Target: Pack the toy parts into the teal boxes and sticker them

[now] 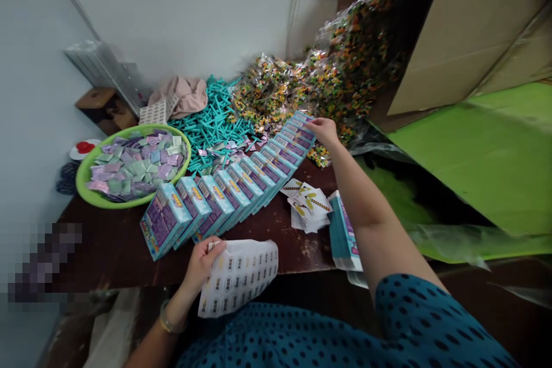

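My left hand [204, 264] pinches a sheet of stickers [241, 276] by its upper left corner, at the table's front edge. Rows of small printed labels cover the white sheet. Blue and purple boxes [166, 218] stand in a long slanting row, overlapping one another, from the front left to the back. At the far end of that row is my right hand [323, 131], its fingertips pressed together against a box near the end. Whatever may be between those fingertips is too small to make out.
A green basin [81, 184] full of small sachets stands at the left. Behind the row lie teal sticks [215, 106] and bags of colourful small pieces [276, 92]. Printed cards [308, 207] and more boxes [340, 236] lie at the right. Cardboard [457, 34] rises beyond my right arm.
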Available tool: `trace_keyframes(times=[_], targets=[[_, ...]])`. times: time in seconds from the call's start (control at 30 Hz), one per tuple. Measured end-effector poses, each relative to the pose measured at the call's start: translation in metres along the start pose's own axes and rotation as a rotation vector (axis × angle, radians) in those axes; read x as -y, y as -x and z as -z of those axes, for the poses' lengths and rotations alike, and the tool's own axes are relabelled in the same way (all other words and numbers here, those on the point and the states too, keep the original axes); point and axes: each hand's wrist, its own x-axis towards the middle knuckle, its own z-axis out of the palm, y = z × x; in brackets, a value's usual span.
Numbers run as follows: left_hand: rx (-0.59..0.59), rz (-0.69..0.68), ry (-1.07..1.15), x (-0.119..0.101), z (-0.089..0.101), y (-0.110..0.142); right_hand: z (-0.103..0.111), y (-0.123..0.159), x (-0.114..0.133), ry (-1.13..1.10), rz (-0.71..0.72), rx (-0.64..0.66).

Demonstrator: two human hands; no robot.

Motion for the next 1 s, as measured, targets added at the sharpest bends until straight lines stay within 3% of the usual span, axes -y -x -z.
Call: trace_keyframes(times=[0.1,0.2,0.27,0.3,0.33,0.37,0.47,0.53,0.6,0.7,0.83,1.0], targets=[[0.018,-0.012,-0.031,-0.008,-0.004,-0.002,-0.007,-0.006,0.0,0.045,0.036,-0.028],[0.009,-0.071,-0.091,-0.016,-0.008,-0.001,-0.001,0.001,0.005,0.087,0.088,-0.116],[-0.005,-0.132,-0.138,-0.021,-0.011,0.002,0.008,0.03,0.018,0.029,0.163,-0.17],[-0.008,-0.16,-0.157,-0.022,-0.013,0.003,0.013,0.056,0.028,-0.051,0.225,-0.138],[-0.01,-0.185,-0.168,-0.023,-0.015,0.003,0.017,0.088,0.039,-0.159,0.297,-0.055],[-0.007,-0.204,-0.172,-0.023,-0.017,0.004,0.021,0.127,0.051,-0.292,0.375,0.114],[0.019,-0.257,-0.166,-0.02,-0.024,0.004,0.028,0.254,0.082,-0.514,0.529,0.826],[0.033,-0.29,-0.154,-0.016,-0.028,0.007,0.025,0.32,0.09,-0.557,0.442,0.951],[0.048,-0.301,-0.134,-0.012,-0.03,0.013,0.016,0.359,0.087,-0.594,0.317,0.911],[0.057,-0.293,-0.09,-0.007,-0.032,0.022,0.006,0.375,0.073,-0.631,0.276,0.784],[0.01,-0.288,-0.034,-0.003,-0.039,0.027,0.01,0.38,0.062,-0.554,0.438,0.606],[0.044,-0.338,-0.088,-0.003,-0.051,0.031,0.018,0.394,0.063,-0.327,0.679,0.323]])
